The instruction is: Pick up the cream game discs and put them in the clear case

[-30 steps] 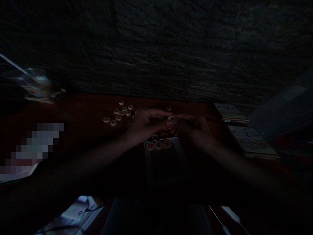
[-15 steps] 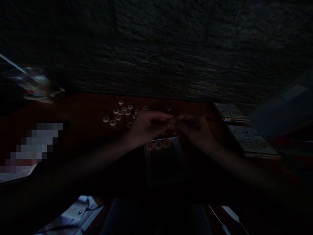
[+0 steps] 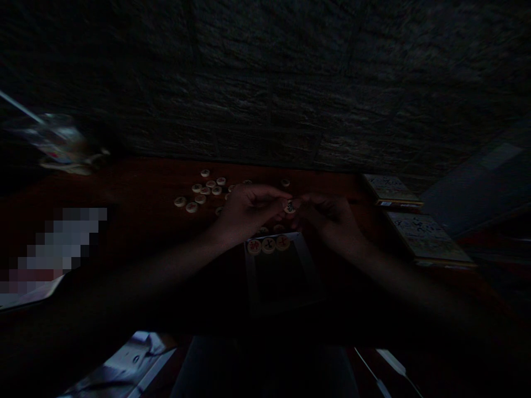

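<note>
Between the fingertips of both hands is a round Chinese chess piece point(image 3: 289, 207), its dark marking facing me. My left hand point(image 3: 246, 213) pinches it from the left, and my right hand point(image 3: 334, 220) from the right. Just below them lies a shallow open box point(image 3: 250, 287) with a pale rim. A red-marked piece point(image 3: 254, 246), a dark-marked piece point(image 3: 269, 245) and another red-marked piece point(image 3: 282, 242) line its far edge. Partly hidden under my hands are two more pieces, one a loose piece point(image 3: 279, 228).
Several loose Chinese chess pieces point(image 3: 201, 199) are scattered left of my hands, and one piece point(image 3: 285, 182) sits beyond them. Two flat boxes point(image 3: 429, 236) lie to the right. A clear cup point(image 3: 62, 138) with a straw stands far left. A stone wall point(image 3: 265, 110) rises behind the table.
The piece in my fingers has turned, so its dark-marked face now shows. My hands have barely shifted. Another piece has come partly into sight beneath my left hand.
</note>
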The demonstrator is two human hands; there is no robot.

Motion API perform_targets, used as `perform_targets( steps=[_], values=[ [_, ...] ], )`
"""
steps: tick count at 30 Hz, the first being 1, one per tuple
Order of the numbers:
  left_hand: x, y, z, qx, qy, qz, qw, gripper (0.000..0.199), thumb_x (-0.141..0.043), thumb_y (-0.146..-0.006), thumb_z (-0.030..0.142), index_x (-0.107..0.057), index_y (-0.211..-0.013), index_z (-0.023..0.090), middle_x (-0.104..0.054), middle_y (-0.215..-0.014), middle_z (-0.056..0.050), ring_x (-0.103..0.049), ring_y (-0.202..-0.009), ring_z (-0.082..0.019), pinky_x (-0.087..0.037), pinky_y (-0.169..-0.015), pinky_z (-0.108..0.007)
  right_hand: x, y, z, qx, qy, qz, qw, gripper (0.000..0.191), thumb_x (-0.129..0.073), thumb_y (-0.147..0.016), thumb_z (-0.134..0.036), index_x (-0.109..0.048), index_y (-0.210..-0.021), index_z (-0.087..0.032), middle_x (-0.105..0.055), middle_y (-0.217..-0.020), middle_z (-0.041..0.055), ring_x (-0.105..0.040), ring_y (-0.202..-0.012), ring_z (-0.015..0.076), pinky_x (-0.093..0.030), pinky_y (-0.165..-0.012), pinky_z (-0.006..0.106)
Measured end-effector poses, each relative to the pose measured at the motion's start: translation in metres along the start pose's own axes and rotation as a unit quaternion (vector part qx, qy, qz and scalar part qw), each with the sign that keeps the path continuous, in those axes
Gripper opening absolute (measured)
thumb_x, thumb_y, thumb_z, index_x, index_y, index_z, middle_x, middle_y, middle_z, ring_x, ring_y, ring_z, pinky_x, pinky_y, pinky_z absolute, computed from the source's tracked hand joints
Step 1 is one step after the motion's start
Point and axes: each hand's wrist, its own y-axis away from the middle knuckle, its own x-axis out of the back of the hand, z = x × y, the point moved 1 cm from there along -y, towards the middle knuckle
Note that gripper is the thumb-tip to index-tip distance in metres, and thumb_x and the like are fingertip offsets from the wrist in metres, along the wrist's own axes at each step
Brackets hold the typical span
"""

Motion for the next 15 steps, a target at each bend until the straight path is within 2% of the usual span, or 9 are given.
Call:
perform_targets(
  steps=[9, 15],
  values=[
    [-0.0022, 0.0023, -0.0044, -0.042, -0.025, -0.026, 0.998, 0.025, -0.085, -0.08, 0.02, -0.08, -0.104, 0.016, -0.083, -0.091, -0.006, -0.08, -0.082, -0.017, -0.062, -0.073, -0.023, -0.0015, -0.0003, -0.0005, -0.035, -0.036, 0.013, 0.999, 0.034, -0.089, -0.079, -0.05, -0.08, -0.085, -0.018, -0.075, -0.069, 0.0019, -0.069, -0.061, 0.0134, -0.055, -0.06, 0.025],
    [-0.0021, 0.0039, -0.0068, -0.035, 0.02, -0.056, 0.998, 0.031, -0.088, -0.081, 0.026, -0.079, -0.109, 0.016, -0.085, -0.097, -0.008, -0.082, -0.087, -0.021, -0.065, -0.08, -0.029, -0.0001, -0.0019, 0.0032, -0.049, -0.048, 0.024, 0.997, 0.039, -0.095, -0.071, -0.05, -0.079, -0.086, -0.017, -0.078, -0.073, 0.0028, -0.069, -0.058, 0.0134, -0.055, -0.055, 0.024]
  ],
)
